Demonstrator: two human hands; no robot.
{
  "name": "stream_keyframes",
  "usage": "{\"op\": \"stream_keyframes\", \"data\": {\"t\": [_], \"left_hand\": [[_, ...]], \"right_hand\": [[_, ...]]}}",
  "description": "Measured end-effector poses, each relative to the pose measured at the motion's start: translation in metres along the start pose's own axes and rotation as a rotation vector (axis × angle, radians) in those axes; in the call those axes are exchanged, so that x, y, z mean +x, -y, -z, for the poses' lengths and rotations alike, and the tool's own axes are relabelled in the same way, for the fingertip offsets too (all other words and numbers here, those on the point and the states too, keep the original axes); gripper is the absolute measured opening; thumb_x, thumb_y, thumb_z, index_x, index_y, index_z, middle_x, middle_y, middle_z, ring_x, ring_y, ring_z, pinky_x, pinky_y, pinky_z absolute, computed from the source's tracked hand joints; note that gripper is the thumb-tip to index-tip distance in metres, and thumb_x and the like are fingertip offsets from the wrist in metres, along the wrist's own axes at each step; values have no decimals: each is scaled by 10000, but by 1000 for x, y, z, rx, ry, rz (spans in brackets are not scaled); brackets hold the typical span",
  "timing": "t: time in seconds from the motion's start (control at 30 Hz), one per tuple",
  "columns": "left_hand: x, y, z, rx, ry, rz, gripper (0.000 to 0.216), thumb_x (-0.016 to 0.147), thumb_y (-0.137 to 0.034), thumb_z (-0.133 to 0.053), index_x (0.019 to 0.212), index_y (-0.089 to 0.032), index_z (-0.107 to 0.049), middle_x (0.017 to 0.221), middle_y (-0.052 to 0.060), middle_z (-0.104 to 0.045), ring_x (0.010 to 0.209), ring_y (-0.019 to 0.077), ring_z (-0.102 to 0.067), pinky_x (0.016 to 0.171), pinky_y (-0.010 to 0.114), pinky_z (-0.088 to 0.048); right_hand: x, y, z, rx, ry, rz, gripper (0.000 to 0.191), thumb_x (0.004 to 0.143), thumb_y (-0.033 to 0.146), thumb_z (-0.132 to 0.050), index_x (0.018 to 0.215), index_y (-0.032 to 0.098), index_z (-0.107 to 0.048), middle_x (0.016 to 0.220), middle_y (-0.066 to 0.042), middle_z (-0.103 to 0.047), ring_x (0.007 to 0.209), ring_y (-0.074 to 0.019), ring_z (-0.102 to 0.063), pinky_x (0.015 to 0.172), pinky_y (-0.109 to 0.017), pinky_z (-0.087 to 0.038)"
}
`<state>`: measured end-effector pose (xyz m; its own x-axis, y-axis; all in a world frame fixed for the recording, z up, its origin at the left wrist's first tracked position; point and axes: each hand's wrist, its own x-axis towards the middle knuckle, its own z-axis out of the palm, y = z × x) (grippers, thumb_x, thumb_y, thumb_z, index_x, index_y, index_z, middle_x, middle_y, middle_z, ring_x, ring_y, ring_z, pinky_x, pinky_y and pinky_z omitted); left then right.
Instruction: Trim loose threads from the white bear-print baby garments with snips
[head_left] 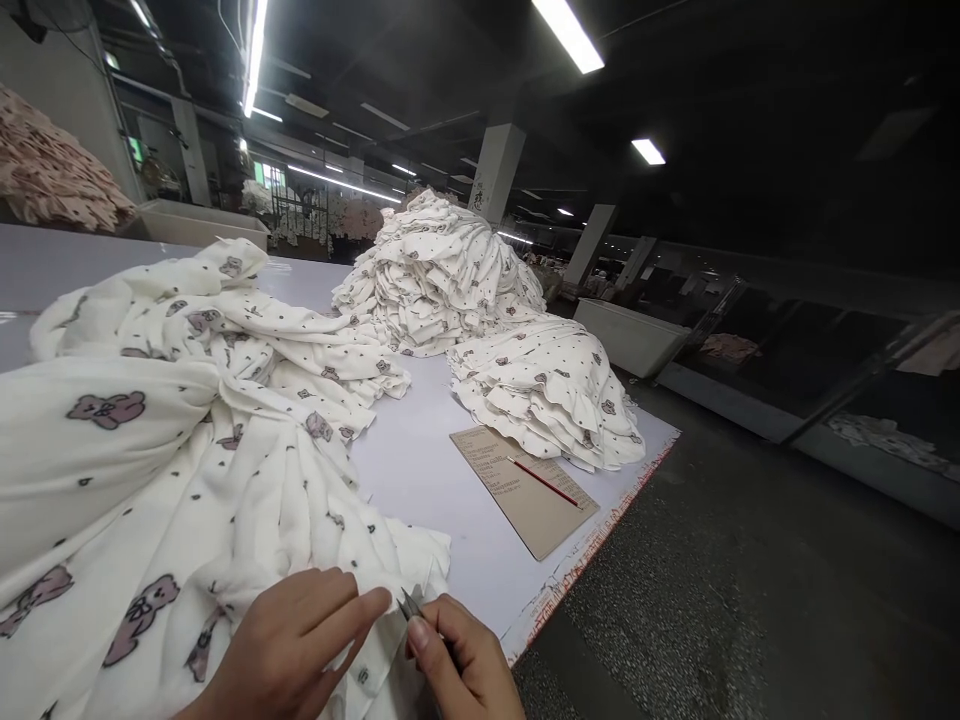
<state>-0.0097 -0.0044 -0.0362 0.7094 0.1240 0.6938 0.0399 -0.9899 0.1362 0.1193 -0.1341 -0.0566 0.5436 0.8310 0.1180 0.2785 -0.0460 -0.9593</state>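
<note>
pale tbl is bearing: loose printed cloth, sprawling l.; tall cloth pile, standing at rear; small cloth pile, sitting nr r. edge. brown card w/ writing is lying flat, far end meeting small cloth pile.

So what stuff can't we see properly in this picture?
All in the head view:
Pointed tool: only the tip end shows clearly; the right hand hides most of the rest.
Writing on the brown card: too small to read.
Card's far edge: partly covered by the smaller cloth pile.
Near bear-print cloth: cut off by the picture's left and bottom edges.
</note>
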Motion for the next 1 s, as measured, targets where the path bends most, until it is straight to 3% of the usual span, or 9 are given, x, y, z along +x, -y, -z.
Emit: {"op": "stream_keyframes", "data": {"t": [0.13,0.33,0.7,0.9,1.0], "left_hand": [[-1,1,0,-48,-6,22,208,909,-96,-412,1032,-232,-510,652,-11,-599,569,148,-564,556,263,-405],[-2,2,-4,-154,-67,59,246,876,-51,-450,1014,-241,-523,668,-16,-592,590,135,-574,577,248,-410],[-6,1,-7,-162,-49,111,161,902,-123,-450,967,-250,-525,675,-26,-624,614,137,-595,619,244,-425],[-4,3,-7,-189,-65,122,192,884,-92,-463,976,-248,-526,705,-28,-640,646,126,-611,651,227,-435],[-3,3,-8,-196,-77,122,194,886,-94,-462,973,-253,-532,699,-26,-643,642,130,-614,650,233,-435]], "right_hand": [[-1,-1,0,28,21,5,515,877,589,-461,577,195,-602,591,18,-452,569,-137,-426,558,-247,-286],[-6,-5,-1,62,-6,-45,521,871,600,-466,583,197,-624,561,26,-426,524,-125,-360,530,-251,-264],[0,3,-4,78,47,-2,545,864,624,-450,576,184,-594,596,12,-456,580,-142,-430,569,-250,-284],[-5,-2,-1,81,-9,-76,503,837,639,-474,600,203,-554,555,50,-317,529,-126,-297,534,-260,-230],[-5,-5,-2,48,-10,-54,506,837,643,-468,604,201,-547,566,45,-337,542,-129,-315,540,-259,-236]]}}
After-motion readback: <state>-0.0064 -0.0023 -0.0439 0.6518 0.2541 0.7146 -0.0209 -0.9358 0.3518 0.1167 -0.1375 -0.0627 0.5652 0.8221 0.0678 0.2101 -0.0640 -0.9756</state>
